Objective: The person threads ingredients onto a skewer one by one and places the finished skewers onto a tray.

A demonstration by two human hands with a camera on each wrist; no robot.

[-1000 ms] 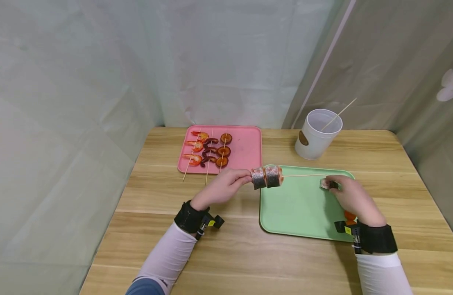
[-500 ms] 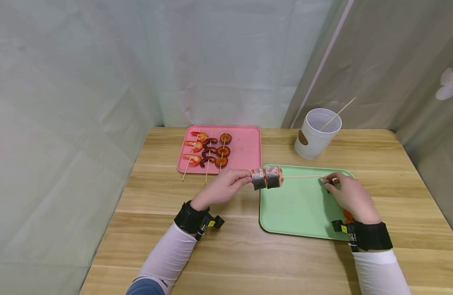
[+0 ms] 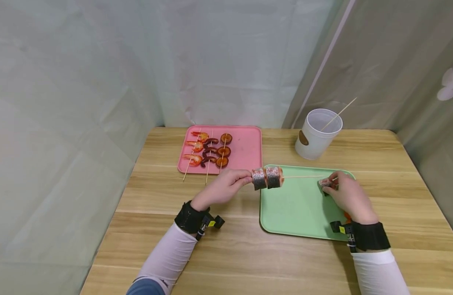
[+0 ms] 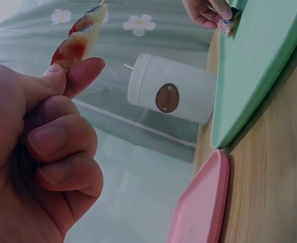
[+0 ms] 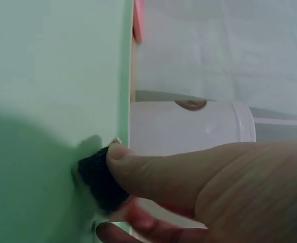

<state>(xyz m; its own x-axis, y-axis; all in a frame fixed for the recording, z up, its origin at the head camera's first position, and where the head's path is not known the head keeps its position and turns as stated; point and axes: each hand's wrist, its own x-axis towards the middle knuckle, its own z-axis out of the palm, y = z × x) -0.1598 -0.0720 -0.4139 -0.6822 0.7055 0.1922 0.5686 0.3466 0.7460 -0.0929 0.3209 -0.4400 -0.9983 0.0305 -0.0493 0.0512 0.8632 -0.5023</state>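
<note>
My left hand [image 3: 224,186] pinches a thin wooden skewer [image 3: 304,176] between thumb and forefinger. Two fish pieces [image 3: 273,177] with silvery-dark skin are threaded on it, close to the fingers, and the bare tip points right. In the left wrist view these pieces [image 4: 80,43] rise above the curled fingers. My right hand [image 3: 351,196] holds another fish piece [image 3: 324,184] between thumb and fingers over the right part of the green tray [image 3: 296,209]. The skewer tip ends just left of this piece. Its dark skin side [image 5: 102,179] faces the right wrist camera.
On a pink tray [image 3: 245,149] at the back left lie skewers of shrimp [image 3: 192,159], dark curled pieces [image 3: 209,150] and mushroom slices [image 3: 223,151]. A white bucket [image 3: 313,139] with one skewer stands behind the green tray. Orange pieces [image 3: 347,217] show partly under the right wrist.
My right hand has shifted slightly left and turned the fish piece, lifting it a little toward the skewer tip. The left hand and its skewer stay in place.
</note>
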